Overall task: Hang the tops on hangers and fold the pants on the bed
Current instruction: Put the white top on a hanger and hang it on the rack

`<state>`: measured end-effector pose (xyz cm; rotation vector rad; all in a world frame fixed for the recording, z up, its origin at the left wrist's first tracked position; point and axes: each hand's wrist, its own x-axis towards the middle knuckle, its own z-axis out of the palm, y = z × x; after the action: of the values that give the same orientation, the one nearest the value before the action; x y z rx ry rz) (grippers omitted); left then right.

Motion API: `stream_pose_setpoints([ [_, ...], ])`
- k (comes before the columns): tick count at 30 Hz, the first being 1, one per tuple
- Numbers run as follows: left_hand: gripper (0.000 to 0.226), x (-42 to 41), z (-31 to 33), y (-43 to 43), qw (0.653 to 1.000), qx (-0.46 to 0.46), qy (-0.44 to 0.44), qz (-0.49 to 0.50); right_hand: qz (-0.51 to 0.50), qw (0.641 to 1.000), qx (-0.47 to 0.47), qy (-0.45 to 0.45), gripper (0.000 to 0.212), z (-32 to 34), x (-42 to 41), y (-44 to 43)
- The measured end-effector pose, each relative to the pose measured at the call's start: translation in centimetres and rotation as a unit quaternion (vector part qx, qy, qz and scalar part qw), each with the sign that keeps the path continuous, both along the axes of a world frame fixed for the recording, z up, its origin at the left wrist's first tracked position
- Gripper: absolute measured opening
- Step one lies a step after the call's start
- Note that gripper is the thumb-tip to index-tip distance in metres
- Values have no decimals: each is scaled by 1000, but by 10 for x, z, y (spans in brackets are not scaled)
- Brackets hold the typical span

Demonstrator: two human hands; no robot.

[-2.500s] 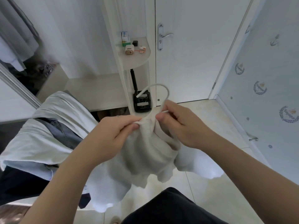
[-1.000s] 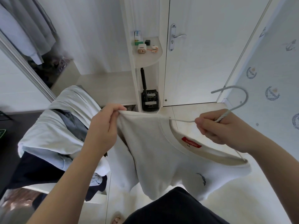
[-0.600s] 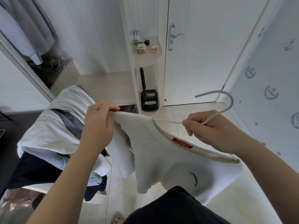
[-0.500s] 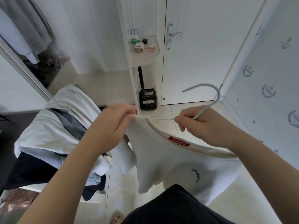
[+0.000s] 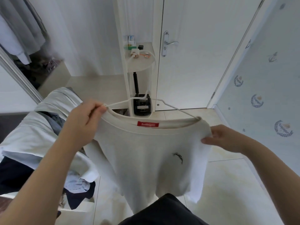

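Observation:
A cream t-shirt (image 5: 146, 153) with a red neck label and a small dark chest mark hangs spread out in front of me. A thin white hanger (image 5: 175, 108) sits inside its neck opening, with the hook rising toward the shelf behind. My left hand (image 5: 82, 122) pinches the shirt's left shoulder together with the hanger's left arm. Over on the other side, my right hand (image 5: 225, 138) grips the right shoulder fabric. The hanger's right end is hidden under the cloth.
A pile of clothes (image 5: 37, 140), white, grey and dark, lies on the bed corner at the left. A white corner shelf (image 5: 139, 62) with small items stands ahead beside a closed door (image 5: 194, 54). Garments hang in the wardrobe (image 5: 17, 30) at upper left.
My right hand has let go of the hanger hook and taken the shirt's right shoulder. The shirt is now spread wide, with the hanger centred in the neck.

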<state>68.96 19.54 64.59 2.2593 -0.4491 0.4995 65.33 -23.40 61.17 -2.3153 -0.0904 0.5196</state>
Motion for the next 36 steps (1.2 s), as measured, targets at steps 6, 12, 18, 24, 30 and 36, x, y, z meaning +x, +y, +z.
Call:
stream_pose_setpoints([
  [6, 24, 16, -10, 9, 994, 86, -66, 7, -163, 967, 24, -194, 14, -11, 4, 5],
  [12, 19, 12, -15, 8, 993, 50, -100, 28, -117, 933, 117, -320, 29, 10, -1, 27],
  [18, 15, 11, -6, 2, 996, 3, -91, 3, -89, 948, 178, -247, 40, 18, 8, 30],
  [24, 9, 28, 6, 3, 999, -9, -45, -28, -49, 957, 115, -263, 10, 26, 24, 33],
  [30, 29, 58, 25, 7, 999, -8, -21, -42, -2, 968, 105, -229, 17, 51, 43, 30],
  [36, 28, 102, 47, 2, 999, -31, -29, -25, 73, 954, 41, -287, 37, 101, 72, 56],
])
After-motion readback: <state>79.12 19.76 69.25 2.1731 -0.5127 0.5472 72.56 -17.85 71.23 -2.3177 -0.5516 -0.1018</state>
